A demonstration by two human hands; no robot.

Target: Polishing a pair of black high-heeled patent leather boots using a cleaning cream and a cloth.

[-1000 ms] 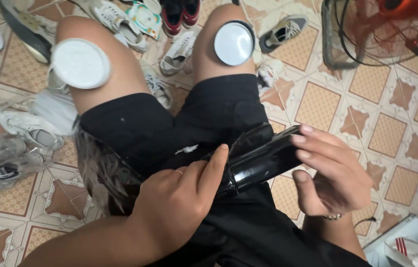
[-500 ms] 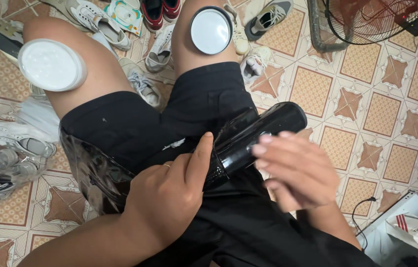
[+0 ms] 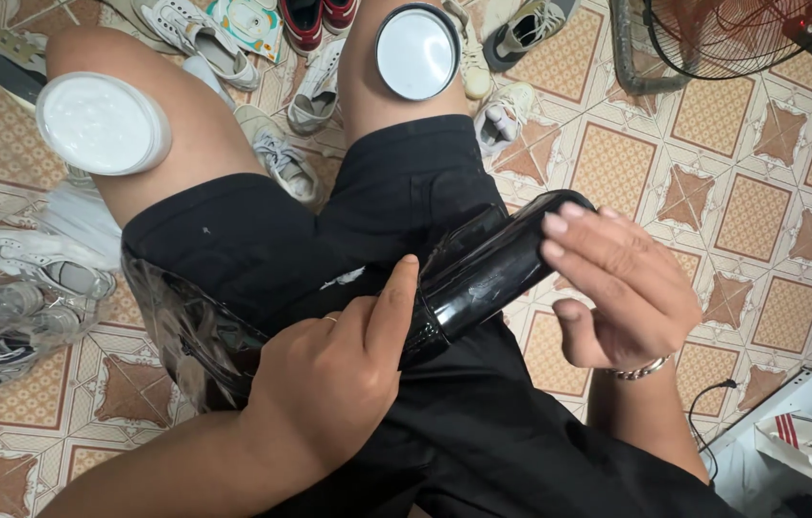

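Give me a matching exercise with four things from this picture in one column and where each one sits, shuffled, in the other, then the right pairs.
Things:
1. open round tub of white cream
2. round white lid with a dark rim
3. glossy black leather boot
4. dark wire-grille floor fan

Places:
A. on the tiled floor, top right corner
B. on the person's left knee
C. on the person's right knee
D. across the lap, between the left hand and right hand

Pairs: 1-B, 2-C, 3-D, 4-A

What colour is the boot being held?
Glossy black boot, seen best in the head view.
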